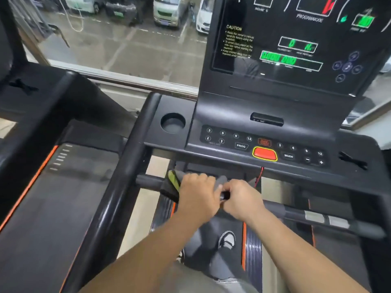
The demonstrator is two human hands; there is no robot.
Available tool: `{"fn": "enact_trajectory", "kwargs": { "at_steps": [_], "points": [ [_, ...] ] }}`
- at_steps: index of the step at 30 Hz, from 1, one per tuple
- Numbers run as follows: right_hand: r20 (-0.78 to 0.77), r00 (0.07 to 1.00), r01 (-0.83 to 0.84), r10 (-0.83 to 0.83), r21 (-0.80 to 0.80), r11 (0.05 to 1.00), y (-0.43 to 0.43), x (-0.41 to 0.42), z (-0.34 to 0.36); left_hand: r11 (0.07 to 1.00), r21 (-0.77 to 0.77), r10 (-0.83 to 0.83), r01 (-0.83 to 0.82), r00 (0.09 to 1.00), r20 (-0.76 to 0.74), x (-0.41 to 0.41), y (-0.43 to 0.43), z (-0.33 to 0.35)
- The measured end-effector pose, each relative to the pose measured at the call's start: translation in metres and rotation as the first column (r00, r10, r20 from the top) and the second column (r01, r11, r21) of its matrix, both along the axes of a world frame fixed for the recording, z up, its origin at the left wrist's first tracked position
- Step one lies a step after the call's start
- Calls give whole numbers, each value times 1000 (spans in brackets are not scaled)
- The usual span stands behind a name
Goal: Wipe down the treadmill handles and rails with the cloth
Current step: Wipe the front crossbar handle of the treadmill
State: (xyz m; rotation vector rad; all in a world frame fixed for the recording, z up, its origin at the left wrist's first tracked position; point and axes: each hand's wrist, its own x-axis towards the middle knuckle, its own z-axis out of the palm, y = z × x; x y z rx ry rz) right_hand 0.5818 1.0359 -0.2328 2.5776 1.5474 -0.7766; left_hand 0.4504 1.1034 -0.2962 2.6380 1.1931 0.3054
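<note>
Two hands sit close together on treadmill's front handlebar (148, 180), below console. Left hand (197, 193) curls over grey cloth (172, 182) with yellow-green patch, holding it wrapped around bar; cloth end sticks out left of my knuckles. Right hand (241, 199) is just beside left hand, nearly touching, fingers wrapped round bar itself. Black side rail (118, 187) runs along left. Above: red stop button (265, 153), round cup holder (172, 122), display (296, 39) with green digits. Shoe (227, 240) on belt below arms. View slightly blurred.
</note>
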Motion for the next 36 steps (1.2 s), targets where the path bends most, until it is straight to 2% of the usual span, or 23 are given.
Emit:
{"fn": "enact_trajectory", "kwargs": {
  "at_steps": [1,3,5,6,10,14,16,18,19,22,24,28,30,32,33,36],
  "points": [
    [11,1000,10,-10,2,1000,0,1,-2,999,18,-31,29,997,72,5,-13,0],
    [5,1000,21,-21,-26,999,3,5,-3,991,48,-131,126,984,121,-3,-6,0],
    [-10,1000,25,-26,-65,998,7,7,-1,971,73,-230,226,972,46,-35,16,0],
    [-17,999,28,-30,-79,996,9,7,-2,970,85,-228,227,974,1,-55,29,1],
    [-36,996,71,-77,-131,989,19,5,-2,987,133,-87,91,996,-34,-107,61,12],
    [-41,993,102,-107,-111,989,16,0,-3,959,133,268,-252,956,-119,-52,33,11],
    [-47,990,124,-129,-97,987,14,-3,-2,980,92,180,-175,983,-43,-20,5,3],
    [-86,984,147,-153,-73,986,14,-2,-2,993,112,19,-32,994,111,-7,-16,-6],
    [-109,980,157,-164,-72,985,14,-1,-4,990,137,-41,22,989,139,-7,-17,-7],
    [-127,979,148,-160,-94,984,13,0,-8,955,219,-219,201,974,59,-37,5,-9],
    [-137,976,154,-167,-101,983,14,-2,-9,940,228,-253,255,967,-37,-74,40,-5],
    [-118,977,162,-176,-115,980,16,-3,-10,969,222,-93,107,993,-74,-127,69,-5],
    [-107,979,158,-172,-125,980,19,-2,-10,963,253,97,-92,995,-6,-104,53,-7],
    [-100,981,150,-165,-138,979,20,-2,-10,942,211,259,-260,965,35,-70,26,-8],
    [-95,982,152,-166,-138,979,20,-2,-9,951,181,244,-249,968,48,-54,15,-9],
    [-75,988,122,-133,-126,984,19,1,-9,987,159,16,-34,993,117,-24,-18,-9]
  ]
}}
